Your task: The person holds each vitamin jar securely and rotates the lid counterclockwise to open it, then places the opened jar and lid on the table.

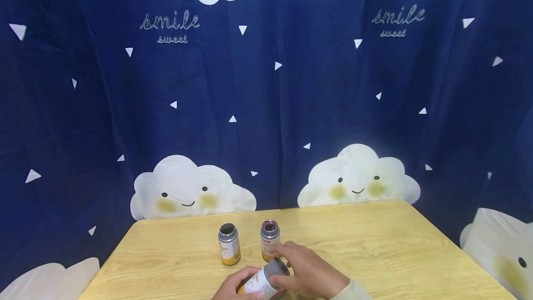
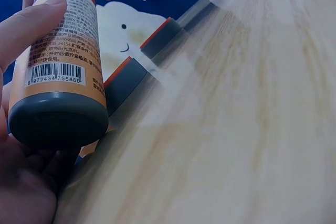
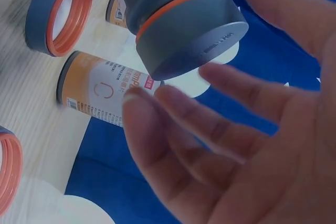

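My left hand grips a tilted pill bottle with an orange and white label, its thumb laid along the label. The bottle wears a grey screw cap with an orange ring at its lower edge. Around that cap my right hand spreads its fingers and thumb, with gaps showing in the right wrist view. Just beyond the hands, a capless bottle stands upright, partly covered by the right fingers in the head view. Left of it is another upright capless bottle.
Two loose grey caps with orange insides lie on the wooden table: one cap near the held bottle, another cap farther off. Behind the table hangs a dark blue curtain printed with clouds.
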A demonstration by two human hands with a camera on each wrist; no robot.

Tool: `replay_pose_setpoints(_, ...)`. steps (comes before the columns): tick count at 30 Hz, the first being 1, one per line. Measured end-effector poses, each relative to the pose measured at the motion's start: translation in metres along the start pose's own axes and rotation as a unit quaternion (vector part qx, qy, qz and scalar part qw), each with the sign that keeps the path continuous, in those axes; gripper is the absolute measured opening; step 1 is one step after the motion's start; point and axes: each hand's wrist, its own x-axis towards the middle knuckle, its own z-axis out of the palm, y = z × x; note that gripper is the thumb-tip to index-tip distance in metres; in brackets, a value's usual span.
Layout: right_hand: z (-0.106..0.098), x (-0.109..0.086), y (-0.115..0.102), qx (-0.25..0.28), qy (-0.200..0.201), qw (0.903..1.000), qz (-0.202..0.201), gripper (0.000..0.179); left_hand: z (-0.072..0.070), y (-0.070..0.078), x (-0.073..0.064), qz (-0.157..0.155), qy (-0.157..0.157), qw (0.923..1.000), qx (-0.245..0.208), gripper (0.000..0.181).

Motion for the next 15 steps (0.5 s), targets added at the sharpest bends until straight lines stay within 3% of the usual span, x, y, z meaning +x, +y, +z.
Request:
replay_pose_setpoints(4, -0.0001, 0.0009, -0.0001, 0.001, 0.026, 0.9991, 0.034, 0.04, 0.0007, -0.0002, 0.0, 0.005, -0.001, 1.0, -0.001, 0.046)
replay_pose_setpoints(15, 0.005, -0.0023, 0.0022, -0.057, 0.113, 0.9908, 0.048, 0.046, 0.0023, 0.0002, -0.001, 0.003, 0.006, 1.0, 0.005, 0.046)
